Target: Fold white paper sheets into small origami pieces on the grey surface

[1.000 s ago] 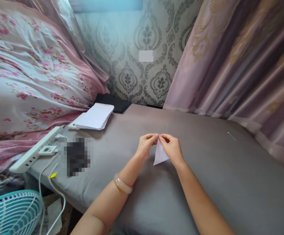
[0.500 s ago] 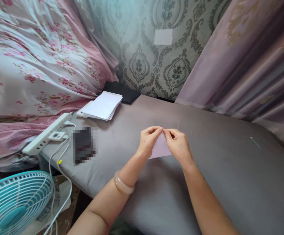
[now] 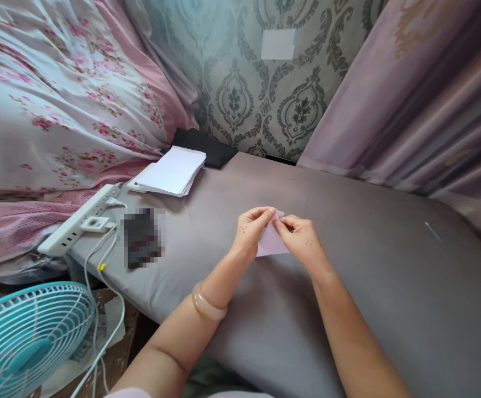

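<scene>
A small sheet of pink paper (image 3: 272, 243) is held up between my two hands, above the grey-covered table (image 3: 373, 265). My left hand (image 3: 249, 229) pinches it near its top, thumb against the fingers. Close beside it, my right hand (image 3: 301, 237) grips the paper slightly lower, also in a pinch. A bit of the paper sticks up between the fingertips, and its lower part hangs toward me with a straight bottom edge. The fingers partly hide the fold at the top.
A stack of white paper (image 3: 172, 171) lies at the back left, by a black folded item (image 3: 207, 148). Nearer are a power strip (image 3: 80, 218) with cables, a blurred dark object (image 3: 141, 237) and a turquoise fan (image 3: 33, 342). A thin stick (image 3: 433, 232) lies far right.
The paper's top has gone from a narrow point to a folded piece showing above my fingertips. My right fingers have shifted slightly lower relative to the left. The view has tilted a little downward.
</scene>
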A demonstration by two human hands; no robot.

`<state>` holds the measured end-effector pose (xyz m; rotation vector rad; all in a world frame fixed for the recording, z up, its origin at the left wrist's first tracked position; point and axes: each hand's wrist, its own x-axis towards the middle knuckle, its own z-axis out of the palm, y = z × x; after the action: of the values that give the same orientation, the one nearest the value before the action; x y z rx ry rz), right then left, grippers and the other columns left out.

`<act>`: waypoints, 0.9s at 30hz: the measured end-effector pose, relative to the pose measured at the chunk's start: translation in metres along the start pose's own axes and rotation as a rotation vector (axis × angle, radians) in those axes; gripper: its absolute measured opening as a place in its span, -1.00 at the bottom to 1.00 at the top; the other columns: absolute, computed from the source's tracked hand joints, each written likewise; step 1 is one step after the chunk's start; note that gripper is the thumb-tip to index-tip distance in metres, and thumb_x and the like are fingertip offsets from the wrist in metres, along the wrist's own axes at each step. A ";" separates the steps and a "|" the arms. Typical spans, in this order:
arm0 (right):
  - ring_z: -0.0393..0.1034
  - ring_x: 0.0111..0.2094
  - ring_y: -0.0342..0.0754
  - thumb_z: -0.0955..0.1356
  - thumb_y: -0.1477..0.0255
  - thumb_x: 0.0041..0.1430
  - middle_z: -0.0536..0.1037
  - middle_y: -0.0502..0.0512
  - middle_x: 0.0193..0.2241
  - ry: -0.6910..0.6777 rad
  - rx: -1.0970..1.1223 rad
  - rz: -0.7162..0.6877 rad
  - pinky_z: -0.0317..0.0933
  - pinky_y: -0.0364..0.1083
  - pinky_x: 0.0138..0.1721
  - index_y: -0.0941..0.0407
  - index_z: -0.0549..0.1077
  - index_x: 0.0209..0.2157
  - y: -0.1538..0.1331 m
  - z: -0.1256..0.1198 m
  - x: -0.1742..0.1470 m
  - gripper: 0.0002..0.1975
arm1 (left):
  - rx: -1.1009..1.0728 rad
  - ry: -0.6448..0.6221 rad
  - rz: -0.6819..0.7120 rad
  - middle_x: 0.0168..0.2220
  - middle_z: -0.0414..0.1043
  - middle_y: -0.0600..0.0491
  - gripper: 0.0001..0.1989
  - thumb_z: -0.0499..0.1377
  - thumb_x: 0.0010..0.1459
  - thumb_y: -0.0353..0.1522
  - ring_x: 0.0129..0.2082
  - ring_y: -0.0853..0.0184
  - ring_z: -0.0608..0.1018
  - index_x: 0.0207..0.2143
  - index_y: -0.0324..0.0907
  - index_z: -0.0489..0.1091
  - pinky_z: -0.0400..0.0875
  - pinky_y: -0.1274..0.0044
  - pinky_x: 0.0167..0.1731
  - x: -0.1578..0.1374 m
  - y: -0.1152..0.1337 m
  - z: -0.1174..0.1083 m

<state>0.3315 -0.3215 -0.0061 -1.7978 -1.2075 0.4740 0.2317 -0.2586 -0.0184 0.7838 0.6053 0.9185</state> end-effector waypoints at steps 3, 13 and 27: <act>0.30 -0.47 -0.12 0.29 0.23 0.16 0.51 0.06 -0.48 0.013 -0.095 -0.025 0.12 -0.12 -0.43 0.13 0.53 -0.48 0.000 -0.001 -0.002 -0.69 | 0.023 -0.021 -0.004 -0.50 0.49 0.06 -0.76 0.41 -0.19 -0.27 -0.53 0.47 0.42 -0.47 -0.24 0.53 0.29 0.58 -0.47 -0.002 0.001 0.001; 0.50 -0.30 0.05 0.42 0.07 -0.02 0.62 0.12 -0.31 -0.083 -0.045 0.081 0.31 -0.03 -0.29 0.07 0.58 -0.26 -0.005 -0.023 -0.008 -0.61 | -0.086 0.058 -0.005 -0.51 0.48 0.08 -0.78 0.42 -0.20 -0.33 -0.53 0.47 0.43 -0.46 -0.24 0.52 0.28 0.58 -0.45 0.008 0.010 -0.010; 0.50 -0.41 -0.06 0.51 0.24 -0.14 0.61 0.09 -0.39 -0.029 0.568 0.205 0.37 -0.06 -0.36 0.15 0.52 -0.20 0.000 -0.003 -0.002 -0.56 | -0.038 -0.046 -0.102 -0.43 0.50 0.03 -0.67 0.45 -0.24 -0.29 -0.48 0.43 0.48 -0.39 -0.25 0.50 0.34 0.53 -0.39 0.002 0.003 -0.006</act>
<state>0.3323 -0.3243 -0.0046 -1.4237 -0.7989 0.8670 0.2271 -0.2535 -0.0199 0.7312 0.5810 0.8145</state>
